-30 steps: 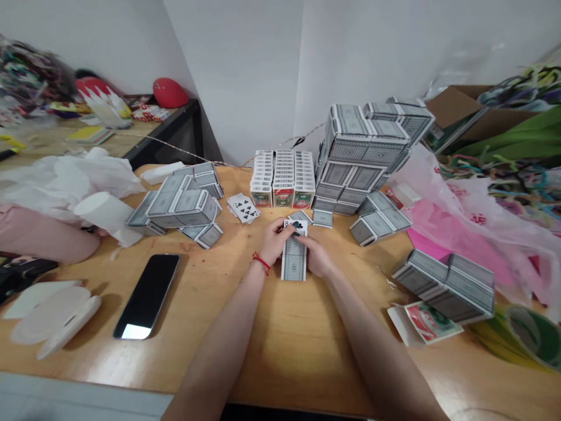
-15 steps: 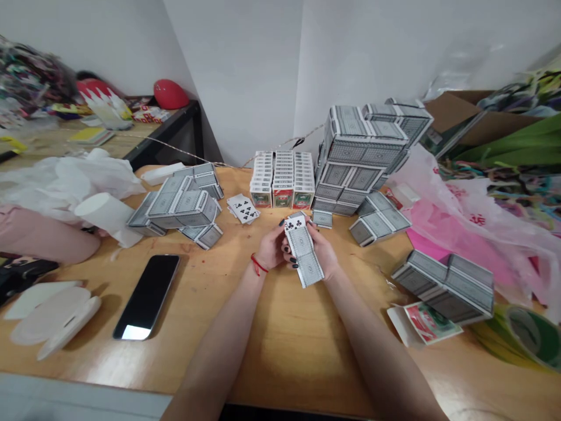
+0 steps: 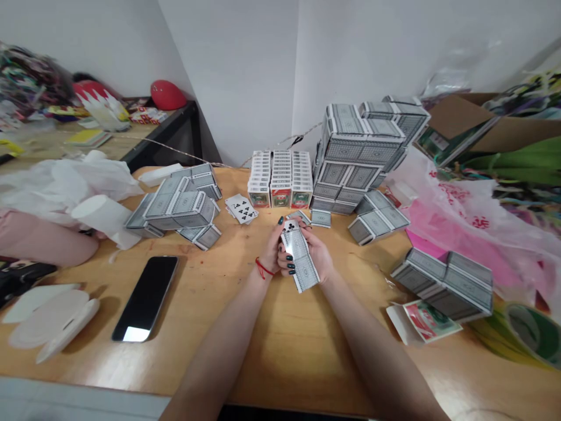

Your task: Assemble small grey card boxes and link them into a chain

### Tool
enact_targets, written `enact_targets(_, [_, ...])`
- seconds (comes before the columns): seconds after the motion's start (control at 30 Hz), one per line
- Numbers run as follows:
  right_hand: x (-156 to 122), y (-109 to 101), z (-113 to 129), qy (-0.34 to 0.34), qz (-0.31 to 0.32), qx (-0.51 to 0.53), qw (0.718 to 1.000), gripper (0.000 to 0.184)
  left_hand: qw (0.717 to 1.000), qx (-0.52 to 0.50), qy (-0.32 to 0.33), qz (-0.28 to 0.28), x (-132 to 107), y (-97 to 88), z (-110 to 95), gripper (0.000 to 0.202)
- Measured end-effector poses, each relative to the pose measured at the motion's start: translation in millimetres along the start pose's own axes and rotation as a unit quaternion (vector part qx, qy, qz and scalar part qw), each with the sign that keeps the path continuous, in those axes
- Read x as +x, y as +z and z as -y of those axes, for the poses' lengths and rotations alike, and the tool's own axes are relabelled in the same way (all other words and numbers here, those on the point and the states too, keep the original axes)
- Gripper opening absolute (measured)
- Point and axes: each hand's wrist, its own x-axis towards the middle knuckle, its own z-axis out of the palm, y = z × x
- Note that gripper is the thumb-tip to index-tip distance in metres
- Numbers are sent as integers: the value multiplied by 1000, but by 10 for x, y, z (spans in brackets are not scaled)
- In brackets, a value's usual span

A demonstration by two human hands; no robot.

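Note:
Both hands meet over the middle of the table around a piece made of playing cards (image 3: 302, 266), its grey patterned backs facing up and a club card face showing at its far end. My left hand (image 3: 276, 251), with a red string at the wrist, is closed on its left side, fingers curled beneath. My right hand (image 3: 318, 251) grips the piece from the right, thumb along its edge. Just beyond the hands lie a small grey-backed card piece (image 3: 321, 218) and face-up loose playing cards (image 3: 241, 209). Rows of boxed card decks (image 3: 280, 181) stand behind them.
A tall stack of card blocks (image 3: 359, 158) rises at the back right, with more blocks (image 3: 179, 202) at left and a double block (image 3: 445, 280) at right. A phone (image 3: 146, 298) lies left. An opened card box (image 3: 427, 323) and a tape roll (image 3: 526, 333) sit front right.
The hands and the card piece have shifted slightly toward me. Less of the club face shows now, and a grey card back beyond the fingers is more visible. The view has moved slightly.

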Motion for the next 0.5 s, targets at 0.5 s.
enact_targets(0.5, [126, -213, -62, -155, -258, -237, 924, 38, 979, 167, 77, -83, 105, -105, 21, 28])
